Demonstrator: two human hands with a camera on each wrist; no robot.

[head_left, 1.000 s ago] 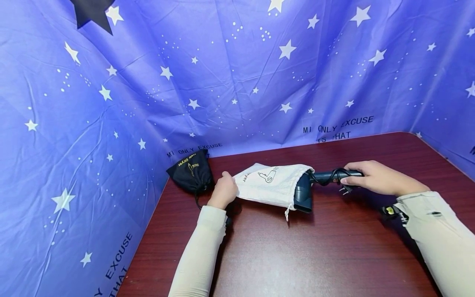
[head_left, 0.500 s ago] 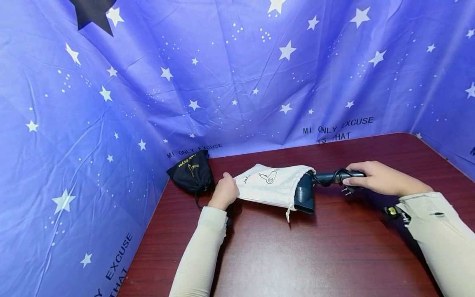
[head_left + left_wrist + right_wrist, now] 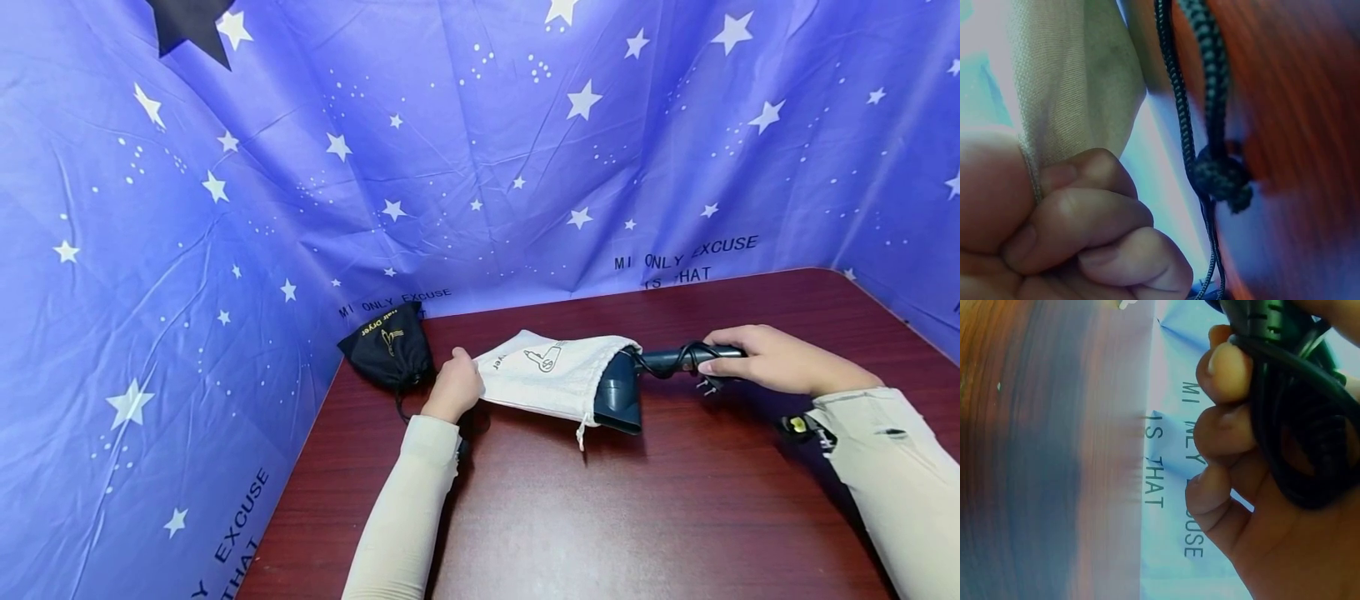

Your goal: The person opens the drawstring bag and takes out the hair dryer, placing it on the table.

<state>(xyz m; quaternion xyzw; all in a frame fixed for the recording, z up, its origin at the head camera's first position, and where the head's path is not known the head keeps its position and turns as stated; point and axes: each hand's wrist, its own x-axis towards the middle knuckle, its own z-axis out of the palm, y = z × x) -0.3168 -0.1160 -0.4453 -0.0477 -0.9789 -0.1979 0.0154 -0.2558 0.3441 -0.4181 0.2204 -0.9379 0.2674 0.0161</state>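
Observation:
A dark hair dryer point(image 3: 619, 395) lies partly inside a white drawstring bag point(image 3: 510, 379) printed with a dryer drawing. Its nozzle end shows at the bag's mouth, and its handle points right; the rest is hidden in the cloth. My left hand point(image 3: 454, 387) grips the closed end of the bag, fingers curled over the fabric in the left wrist view. With my right hand point(image 3: 765, 358) I hold the dryer's handle, around which the black power cord point(image 3: 1300, 497) is wound. The plug point(image 3: 708, 385) hangs just below the handle.
A black drawstring pouch point(image 3: 390, 346) marked "Hair Dryer" sits at the table's back left, beside my left hand. Its black cord point(image 3: 1213, 81) with a knot hangs close by. The dark red table point(image 3: 570, 517) meets a blue star-printed curtain point(image 3: 480, 150) behind and at both sides.
My right hand has shifted slightly right with the hair dryer, and a little more of its nozzle end shows outside the white bag. My left hand stays in place on the bag.

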